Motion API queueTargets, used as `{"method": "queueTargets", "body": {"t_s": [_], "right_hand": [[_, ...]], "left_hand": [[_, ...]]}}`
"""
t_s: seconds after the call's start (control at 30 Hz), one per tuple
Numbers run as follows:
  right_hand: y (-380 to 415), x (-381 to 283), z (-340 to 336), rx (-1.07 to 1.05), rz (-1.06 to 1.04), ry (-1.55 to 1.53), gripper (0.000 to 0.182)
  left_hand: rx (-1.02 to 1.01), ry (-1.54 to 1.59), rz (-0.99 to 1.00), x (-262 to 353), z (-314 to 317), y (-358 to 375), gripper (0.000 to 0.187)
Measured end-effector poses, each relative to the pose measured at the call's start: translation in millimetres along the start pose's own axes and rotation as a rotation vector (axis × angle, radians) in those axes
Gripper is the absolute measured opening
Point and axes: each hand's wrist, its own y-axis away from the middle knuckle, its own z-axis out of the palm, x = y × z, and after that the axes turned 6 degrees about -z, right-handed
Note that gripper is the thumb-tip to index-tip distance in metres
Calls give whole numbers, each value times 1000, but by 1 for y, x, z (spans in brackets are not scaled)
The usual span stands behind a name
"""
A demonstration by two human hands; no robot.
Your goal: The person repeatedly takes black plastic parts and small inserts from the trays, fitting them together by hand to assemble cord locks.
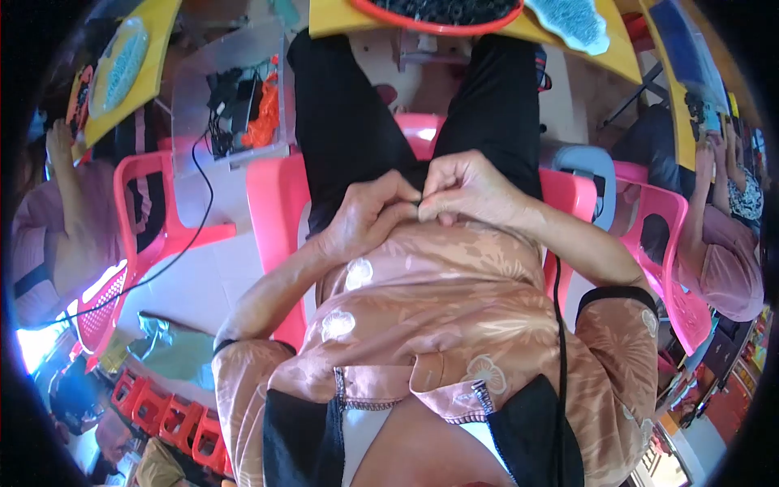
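Observation:
My left hand (373,209) and my right hand (469,191) meet over my lap, in front of my patterned brown shirt (438,284). The fingers of both are closed in a pinch, tip to tip. A tiny dark spot shows where the fingertips come together, too small to name. Beyond my knees, a red tray (365,6) full of small black pieces rests on the yellow table (329,20). To its right lies a clear bag of small teal pieces (572,24).
I sit on a pink plastic chair (272,183). At left front stands a clear bin (187,105) with black items and an orange bag (264,114); a black cable (213,195) runs from it. People sit at tables on both sides. Red stools (174,422) stand behind left.

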Motion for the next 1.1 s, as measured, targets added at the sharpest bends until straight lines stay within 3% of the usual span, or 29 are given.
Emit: {"method": "queueTargets", "body": {"t_s": [0.07,0.13,0.17,0.4,0.43,0.53,0.7,0.73,0.77,0.87,0.93,1.0,1.07,1.1], "right_hand": [[-6,1,-5,-24,95,-52,12],[-4,-19,-6,-45,124,-52,12],[-3,-32,-8,-47,101,-14,12],[-1,-106,-22,76,127,251,22],[-1,-110,-28,61,48,284,26],[-6,-124,-50,56,-65,363,26],[-19,-190,-101,468,-206,614,31],[-24,-211,-124,598,-250,694,32],[-26,-227,-146,664,-466,648,34],[-42,-255,-193,858,-571,722,39],[-52,-245,-180,766,-444,922,36],[-69,-213,-156,591,-390,981,20],[-88,-173,-142,397,-619,1085,14],[-92,-165,-128,349,-618,1126,14]], "left_hand": [[-5,-36,114,5,-1,-3,11],[-10,24,-12,16,-5,-5,12],[63,-13,79,21,-4,-8,12],[363,38,94,44,0,-51,10],[357,-39,127,45,-3,-60,12],[302,153,166,64,-3,-86,18],[264,246,97,70,-4,-100,41],[259,235,96,65,-4,-101,40],[255,224,87,58,-3,-102,39],[280,214,37,42,-5,-101,35],[313,253,1,33,-8,-105,31],[347,321,-39,22,-13,-108,28],[384,370,-66,12,-21,-112,25],[402,403,-82,12,-25,-113,25]]}}
